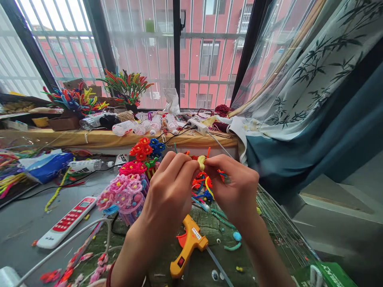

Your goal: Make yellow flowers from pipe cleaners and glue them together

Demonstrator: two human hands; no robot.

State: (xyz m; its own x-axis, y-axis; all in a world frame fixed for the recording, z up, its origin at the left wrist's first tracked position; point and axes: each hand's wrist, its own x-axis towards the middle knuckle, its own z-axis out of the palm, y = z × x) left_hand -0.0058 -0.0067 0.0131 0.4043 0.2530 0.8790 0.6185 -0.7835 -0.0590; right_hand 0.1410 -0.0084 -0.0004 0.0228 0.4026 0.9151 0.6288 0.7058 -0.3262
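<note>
Both hands meet above the work table, pinching a small pale-yellow fuzzy pipe cleaner piece (201, 161) between them. My left hand (172, 185) grips it from the left with thumb and forefinger, and my right hand (235, 185) from the right. Fingers partly cover the piece, so its full shape is hidden. Below the hands lies an orange hot glue gun (190, 247) with a glue stick (220, 265) poking out of its back. Just left of my left hand stand pink pipe cleaner flowers (125, 191), with red flowers (141, 149) and blue flowers (156, 147) behind.
A white remote control (68, 222) and a plastic bottle (89, 166) lie on the left. Several bottles (124, 127) and a power strip (198, 126) crowd the window ledge. Pipe cleaner scraps (223, 217) litter the table. A green box (333, 275) sits at lower right; curtains (317, 79) hang above.
</note>
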